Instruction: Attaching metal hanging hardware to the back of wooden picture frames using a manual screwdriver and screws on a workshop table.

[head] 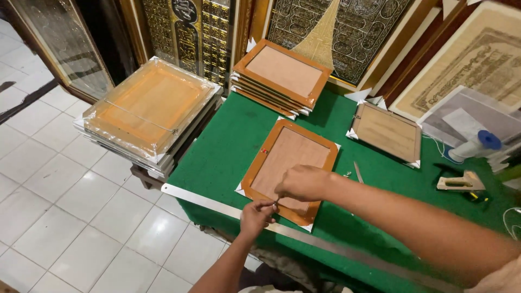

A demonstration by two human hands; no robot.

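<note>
An orange-brown picture frame [282, 142] lies face down on the green table [228, 146], white corner guards on its corners. My right hand [302, 182] rests closed over the frame's near edge. My left hand [256, 214] is just below it, fingers pinched on something small at that same edge; what it is I cannot tell. A long metal ruler [206, 201] lies along the table's near edge, under my left hand.
A stack of similar frames [281, 75] sits at the table's back, a darker frame [386, 132] to the right. Plastic-wrapped frames [149, 106] are piled on a stand left of the table. A thread spool [477, 144], a staple gun [460, 183] and a small tool [358, 171] lie at right.
</note>
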